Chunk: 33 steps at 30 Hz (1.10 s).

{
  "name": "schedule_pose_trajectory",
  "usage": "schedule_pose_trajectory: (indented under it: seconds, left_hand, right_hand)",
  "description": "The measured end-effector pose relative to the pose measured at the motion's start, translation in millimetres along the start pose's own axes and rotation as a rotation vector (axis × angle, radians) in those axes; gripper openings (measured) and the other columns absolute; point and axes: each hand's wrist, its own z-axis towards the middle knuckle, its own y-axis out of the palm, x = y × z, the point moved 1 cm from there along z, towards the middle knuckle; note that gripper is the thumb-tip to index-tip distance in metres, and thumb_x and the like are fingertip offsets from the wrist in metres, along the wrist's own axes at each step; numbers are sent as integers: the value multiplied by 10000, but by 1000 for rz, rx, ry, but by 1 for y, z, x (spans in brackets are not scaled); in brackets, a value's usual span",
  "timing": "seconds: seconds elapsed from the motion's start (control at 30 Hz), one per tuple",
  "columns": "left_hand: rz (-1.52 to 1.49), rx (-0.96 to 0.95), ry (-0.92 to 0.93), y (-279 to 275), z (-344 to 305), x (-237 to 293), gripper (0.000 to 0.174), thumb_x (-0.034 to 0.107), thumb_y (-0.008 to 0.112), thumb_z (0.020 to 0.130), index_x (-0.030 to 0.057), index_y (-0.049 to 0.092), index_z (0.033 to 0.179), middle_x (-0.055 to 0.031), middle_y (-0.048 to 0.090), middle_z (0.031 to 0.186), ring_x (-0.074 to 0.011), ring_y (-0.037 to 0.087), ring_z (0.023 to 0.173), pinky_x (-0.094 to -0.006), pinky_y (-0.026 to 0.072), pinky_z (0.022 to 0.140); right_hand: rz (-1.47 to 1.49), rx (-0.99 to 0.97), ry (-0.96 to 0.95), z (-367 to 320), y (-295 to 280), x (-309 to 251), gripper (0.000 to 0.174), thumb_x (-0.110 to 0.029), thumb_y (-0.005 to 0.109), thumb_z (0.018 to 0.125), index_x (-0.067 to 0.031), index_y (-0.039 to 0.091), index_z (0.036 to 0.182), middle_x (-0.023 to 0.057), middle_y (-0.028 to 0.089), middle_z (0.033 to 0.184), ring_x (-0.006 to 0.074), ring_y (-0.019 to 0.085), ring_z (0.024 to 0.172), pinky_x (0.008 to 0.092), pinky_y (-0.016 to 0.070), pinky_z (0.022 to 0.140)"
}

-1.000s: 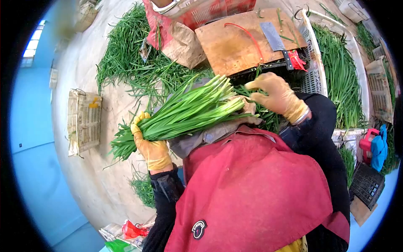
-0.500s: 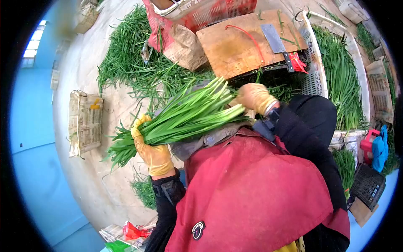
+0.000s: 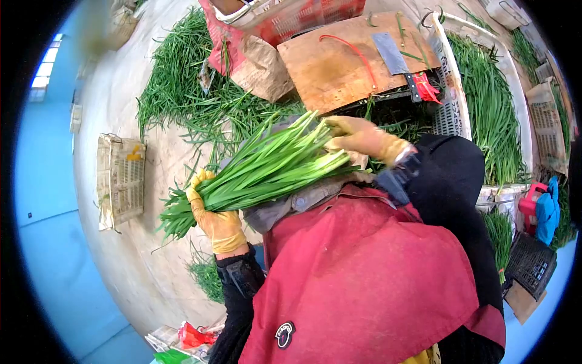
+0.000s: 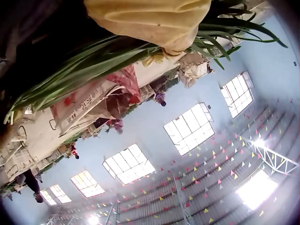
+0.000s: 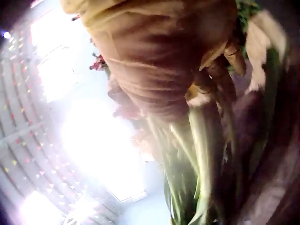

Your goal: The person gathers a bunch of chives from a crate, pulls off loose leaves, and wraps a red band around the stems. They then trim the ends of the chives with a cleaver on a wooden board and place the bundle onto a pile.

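A long bunch of green leafy stalks (image 3: 260, 170) lies across the person's lap, pale ends to the right. The yellow-gloved left hand (image 3: 215, 218) grips its leafy end, thumb and fingers round it; the left wrist view shows this glove (image 4: 154, 23) over the leaves (image 4: 84, 70). At the pale ends is the gloved right hand (image 3: 364, 138), slightly blurred, fingers bent over the stalk tips. In the right wrist view, curled fingers of the right hand (image 5: 154, 56) are at the pale stalks (image 5: 199, 136); part of the contact is hidden.
A board (image 3: 327, 67) with a cleaver (image 3: 390, 53) and red strip stands ahead. Loose greens (image 3: 176, 79) cover the floor at front left. A white crate (image 3: 451, 79) of greens stands right, another crate (image 3: 124, 176) left. A red-and-brown sack (image 3: 260, 67) is beside the board.
The right hand first moved in toward the stalk ends, then shifted slightly left and up over them. The left hand keeps its grip on the bunch, which has tilted a little.
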Motion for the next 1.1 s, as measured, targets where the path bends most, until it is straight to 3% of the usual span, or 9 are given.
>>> schedule_pose_trajectory:
  seconds: [0.1, 0.2, 0.33, 0.37, 0.4, 0.47, 0.67, 0.87, 1.1]
  left_hand:
    - [29, 14, 48, -2, -1, 3, 305, 280, 557, 961, 36, 602, 1139, -108, 636, 1163, -227, 599, 1053, -420, 488, 974]
    - [6, 6, 18, -9, -1, 8, 309, 287, 545, 966, 50, 602, 1155, -95, 630, 1184, -224, 590, 1079, -428, 479, 986]
    - [11, 27, 3, -17, 2, 5, 352, 322, 504, 983, 77, 581, 1223, -71, 608, 1244, -218, 570, 1133, -447, 460, 1007]
    - [8, 38, -2, -19, 4, 4, 356, 325, 503, 984, 77, 579, 1226, -70, 608, 1243, -216, 571, 1132, -446, 461, 1005]
    - [12, 43, -2, -22, 7, 2, 361, 328, 502, 984, 76, 576, 1231, -71, 608, 1244, -216, 571, 1132, -444, 462, 1005]
    - [26, 56, -7, -29, 10, 1, 371, 334, 501, 984, 73, 570, 1239, -73, 607, 1246, -216, 570, 1131, -440, 462, 1003]
    - [19, 19, -2, -36, 12, -2, 387, 339, 498, 985, 62, 561, 1248, -82, 602, 1256, -223, 575, 1122, -416, 472, 994]
    - [-102, -73, -31, -36, 13, 3, 341, 295, 532, 971, 61, 584, 1214, -100, 611, 1246, -225, 600, 1084, -413, 488, 976]
    - [-16, -93, 46, -16, 7, 9, 305, 298, 572, 951, 71, 626, 1148, -94, 659, 1141, -211, 635, 985, -397, 520, 905]
  right_hand:
    - [350, 6, 80, 12, 37, -4, 593, -14, 695, 757, -13, 489, 1313, 61, 642, 1102, 139, 601, 961, 279, 485, 858]
    - [442, 8, 65, 9, 44, -11, 580, -8, 692, 740, -8, 511, 1291, 46, 639, 1098, 123, 589, 947, 262, 478, 857]
    - [36, 140, 200, 7, 27, -5, 396, 42, 652, 736, -1, 593, 1126, 55, 665, 942, 122, 618, 867, 271, 510, 770]
    - [-66, 270, 189, 5, 15, 12, 294, 40, 650, 742, -2, 610, 1030, 57, 662, 843, 125, 619, 741, 264, 514, 683]
    - [93, 300, 55, 0, 8, 14, 241, 25, 648, 765, -1, 643, 1004, 54, 656, 807, 120, 602, 668, 254, 505, 627]
    - [-280, 428, 0, -10, -17, 24, 197, -8, 654, 770, -27, 698, 960, 54, 680, 801, 115, 605, 667, 257, 506, 638]
    - [-149, 478, 407, -48, -75, 18, 179, -42, 589, 848, -17, 688, 995, 34, 663, 766, 103, 587, 596, 238, 493, 554]
    - [-121, 714, 338, -84, -115, 0, 219, -143, 486, 956, -53, 682, 994, -28, 553, 645, 50, 420, 455, 178, 328, 421]
    - [19, 658, 192, -117, -120, -40, 336, -299, 495, 965, -54, 672, 1111, -50, 533, 645, 30, 412, 479, 172, 321, 439]
